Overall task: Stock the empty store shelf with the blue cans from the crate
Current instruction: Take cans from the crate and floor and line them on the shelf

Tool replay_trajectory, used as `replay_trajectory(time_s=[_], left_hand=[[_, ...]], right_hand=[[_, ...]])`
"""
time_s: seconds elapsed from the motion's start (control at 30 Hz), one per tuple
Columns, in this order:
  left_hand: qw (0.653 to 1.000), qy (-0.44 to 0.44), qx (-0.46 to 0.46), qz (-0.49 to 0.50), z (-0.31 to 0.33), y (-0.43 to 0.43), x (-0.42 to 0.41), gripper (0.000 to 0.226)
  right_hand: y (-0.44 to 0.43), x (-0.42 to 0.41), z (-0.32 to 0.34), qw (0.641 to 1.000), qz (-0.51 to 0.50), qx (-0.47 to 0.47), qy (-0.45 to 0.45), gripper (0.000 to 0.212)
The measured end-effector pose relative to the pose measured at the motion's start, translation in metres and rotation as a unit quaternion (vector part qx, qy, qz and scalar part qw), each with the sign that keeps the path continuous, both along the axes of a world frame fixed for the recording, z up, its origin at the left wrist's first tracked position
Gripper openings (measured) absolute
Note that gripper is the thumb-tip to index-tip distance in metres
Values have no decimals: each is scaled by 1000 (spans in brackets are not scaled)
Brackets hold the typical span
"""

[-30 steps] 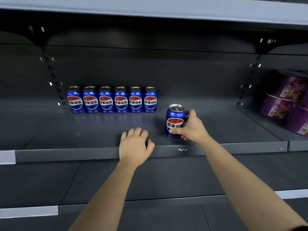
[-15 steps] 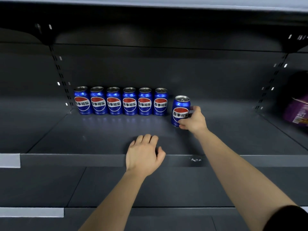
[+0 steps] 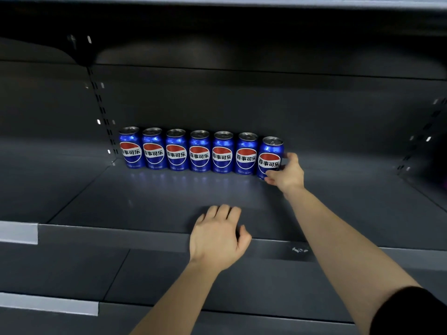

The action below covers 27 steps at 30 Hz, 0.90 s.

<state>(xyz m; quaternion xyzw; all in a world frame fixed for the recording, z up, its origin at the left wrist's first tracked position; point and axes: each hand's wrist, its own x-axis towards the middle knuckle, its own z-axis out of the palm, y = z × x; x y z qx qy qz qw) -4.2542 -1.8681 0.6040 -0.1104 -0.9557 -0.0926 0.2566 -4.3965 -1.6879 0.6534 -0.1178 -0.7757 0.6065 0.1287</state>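
1. The right hand (image 3: 287,171) grips the seventh can (image 3: 269,158) from its right side, thumb low on the can's front and fingers curled round behind it
2. The seventh can stands upright on the shelf (image 3: 145,204), at the right end of the row and just beside its neighbour; it sits slightly further forward than the others, and I cannot tell whether the two touch
3. The six blue cans (image 3: 188,152) stand upright in a tight line along the back panel (image 3: 242,105), logos facing forward, the leftmost near the slotted upright (image 3: 101,110)
4. The left hand (image 3: 217,235) rests palm down over the shelf's front lip (image 3: 121,238), fingers relaxed and lying on the board, thumb out to the right, holding nothing; it is well apart from the cans
5. A pale label strip (image 3: 18,232) sits at the left end of the front lip, and another strip (image 3: 48,303) lies on the edge of the shelf below
6. A small white scuff (image 3: 300,250) marks the lip between the two forearms
7. A dark sleeve (image 3: 416,313) covers the right upper arm at the lower right corner
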Motion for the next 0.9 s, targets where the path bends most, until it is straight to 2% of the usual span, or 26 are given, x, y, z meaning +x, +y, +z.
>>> replay_trajectory(time_s=[0.4,0.67,0.8,0.9], left_hand=[[1000,-4,13,-8,-1,0,0,35],[1000,6,6,-1,-1,0,0,32],[1000,0,-5,7,0,0,1,35],[1000,-1,-20,11,0,0,2,39]], right_hand=[[-8,-21,-8,999,-32,11,19,72],[-8,-11,-7,999,-24,37,-19,81],[-8,12,-7,999,-8,24,-20,61],[-6,40,-7,998,1,64,3,50]])
